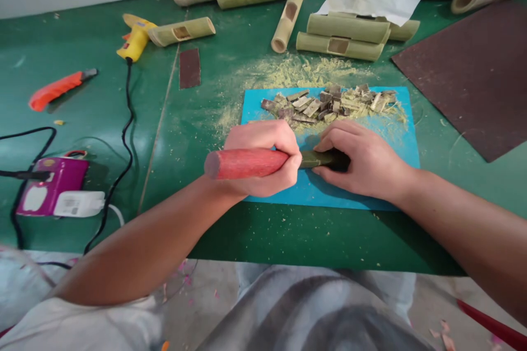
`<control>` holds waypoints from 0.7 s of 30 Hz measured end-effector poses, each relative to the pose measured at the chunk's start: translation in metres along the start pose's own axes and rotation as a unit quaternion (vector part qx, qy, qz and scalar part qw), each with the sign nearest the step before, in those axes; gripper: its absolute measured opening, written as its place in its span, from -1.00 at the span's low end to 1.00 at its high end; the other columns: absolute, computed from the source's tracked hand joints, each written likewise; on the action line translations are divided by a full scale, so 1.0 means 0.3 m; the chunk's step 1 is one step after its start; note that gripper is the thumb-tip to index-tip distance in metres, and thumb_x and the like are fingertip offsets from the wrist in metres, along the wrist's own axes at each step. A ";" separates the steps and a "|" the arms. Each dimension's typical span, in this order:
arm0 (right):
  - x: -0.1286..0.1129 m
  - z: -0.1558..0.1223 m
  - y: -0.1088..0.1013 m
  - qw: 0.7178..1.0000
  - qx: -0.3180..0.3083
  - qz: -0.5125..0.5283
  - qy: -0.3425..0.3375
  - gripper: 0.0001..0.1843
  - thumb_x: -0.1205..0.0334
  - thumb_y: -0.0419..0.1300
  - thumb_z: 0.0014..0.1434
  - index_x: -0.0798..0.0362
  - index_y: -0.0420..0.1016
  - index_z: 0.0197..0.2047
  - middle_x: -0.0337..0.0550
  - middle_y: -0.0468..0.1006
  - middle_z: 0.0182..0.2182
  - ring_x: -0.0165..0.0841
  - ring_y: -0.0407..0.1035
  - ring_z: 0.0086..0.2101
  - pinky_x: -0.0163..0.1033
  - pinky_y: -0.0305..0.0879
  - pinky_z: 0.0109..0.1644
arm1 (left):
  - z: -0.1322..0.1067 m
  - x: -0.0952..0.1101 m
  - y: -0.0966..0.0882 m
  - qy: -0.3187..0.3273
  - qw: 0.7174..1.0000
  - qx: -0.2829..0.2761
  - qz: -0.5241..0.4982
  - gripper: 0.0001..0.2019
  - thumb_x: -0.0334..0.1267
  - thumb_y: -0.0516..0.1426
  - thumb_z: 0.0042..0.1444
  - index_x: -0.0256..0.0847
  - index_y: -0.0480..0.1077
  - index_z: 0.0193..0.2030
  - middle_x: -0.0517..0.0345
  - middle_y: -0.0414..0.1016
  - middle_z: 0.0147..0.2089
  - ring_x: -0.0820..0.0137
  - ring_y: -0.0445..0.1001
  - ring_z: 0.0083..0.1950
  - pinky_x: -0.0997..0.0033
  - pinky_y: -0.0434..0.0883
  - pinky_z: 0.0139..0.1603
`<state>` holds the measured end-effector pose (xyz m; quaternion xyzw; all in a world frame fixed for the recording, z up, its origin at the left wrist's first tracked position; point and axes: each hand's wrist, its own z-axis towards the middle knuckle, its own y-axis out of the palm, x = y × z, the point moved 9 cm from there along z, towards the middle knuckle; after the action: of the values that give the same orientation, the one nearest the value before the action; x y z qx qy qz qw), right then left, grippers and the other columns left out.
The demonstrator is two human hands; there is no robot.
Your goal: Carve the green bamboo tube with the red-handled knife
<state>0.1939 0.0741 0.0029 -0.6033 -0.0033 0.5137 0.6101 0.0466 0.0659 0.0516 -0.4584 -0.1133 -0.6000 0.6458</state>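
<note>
— What have the hands got?
— The left hand is wrapped tight round a red handle, butt end towards nine o'clock; its other end I can't make out, it's inside the fist!
— And the right hand?
— Half curled, thumb and fingers clamping a dark green piece just on the fist's three o'clock side, both above the blue sheet.
— Around them?
— Bamboo chips heaped at twelve, cut bamboo tubes stacked past those! Yellow glue gun at ten, purple box at nine.
— Two o'clock?
— Big dark brown sheet, flat on the green table.
</note>
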 end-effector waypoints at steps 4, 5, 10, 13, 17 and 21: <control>-0.002 0.000 0.001 1.000 -0.003 -0.004 0.000 -0.89 0.19 0.32 0.21 -0.04 0.49 -0.21 -0.05 0.61 -0.23 -0.11 0.49 -0.16 0.00 0.45 -0.10 | 0.000 -0.012 -0.021 0.002 0.999 0.034 -0.037 -0.85 -0.36 0.25 0.22 -0.12 0.50 -0.39 0.19 0.67 -0.38 0.43 0.64 -0.39 0.42 0.57 -0.36; -0.004 0.000 0.001 1.000 -0.005 -0.006 -0.001 -0.90 0.19 0.31 0.22 -0.04 0.48 -0.21 -0.05 0.61 -0.22 -0.12 0.49 -0.17 0.00 0.45 -0.10 | 0.003 -0.014 -0.025 0.003 0.998 0.039 -0.046 -0.86 -0.35 0.25 0.24 -0.12 0.52 -0.37 0.19 0.69 -0.35 0.42 0.66 -0.36 0.42 0.60 -0.32; -0.011 -0.001 -0.001 1.000 0.000 -0.009 -0.004 -0.92 0.21 0.29 0.22 -0.04 0.48 -0.20 -0.05 0.61 -0.22 -0.14 0.49 -0.18 -0.02 0.43 -0.11 | 0.023 0.004 0.020 0.031 0.997 -0.056 -0.033 -0.94 -0.31 0.32 0.26 -0.08 0.58 -0.26 0.17 0.74 -0.27 0.36 0.72 -0.25 0.38 0.69 -0.16; -0.009 0.000 0.001 1.000 0.000 -0.005 0.001 -0.93 0.21 0.28 0.23 -0.04 0.48 -0.21 -0.05 0.62 -0.22 -0.13 0.49 -0.17 -0.01 0.42 -0.10 | 0.024 0.013 0.024 0.040 0.996 -0.074 -0.023 -0.95 -0.31 0.35 0.25 -0.08 0.59 -0.24 0.17 0.75 -0.25 0.36 0.72 -0.23 0.39 0.69 -0.15; -0.010 0.001 0.001 1.000 0.003 -0.010 -0.005 -0.93 0.21 0.29 0.23 -0.04 0.47 -0.22 -0.06 0.61 -0.23 -0.14 0.48 -0.18 -0.01 0.43 -0.10 | 0.018 0.008 0.023 0.037 0.997 -0.070 -0.026 -0.95 -0.30 0.36 0.24 -0.09 0.59 -0.24 0.16 0.75 -0.26 0.37 0.73 -0.23 0.40 0.68 -0.13; -0.018 0.000 -0.001 1.000 0.005 -0.018 -0.018 -0.92 0.21 0.28 0.24 -0.02 0.46 -0.21 -0.04 0.60 -0.23 -0.15 0.47 -0.19 -0.02 0.45 -0.10 | 0.018 -0.013 0.023 0.015 0.997 -0.062 -0.045 -0.91 -0.36 0.33 0.23 -0.09 0.57 -0.29 0.19 0.74 -0.29 0.38 0.71 -0.27 0.40 0.67 -0.17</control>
<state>0.1916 0.0708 0.0063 -0.5909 -0.0223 0.5131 0.6221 0.0539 0.0715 0.0488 -0.4832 -0.0869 -0.6408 0.5902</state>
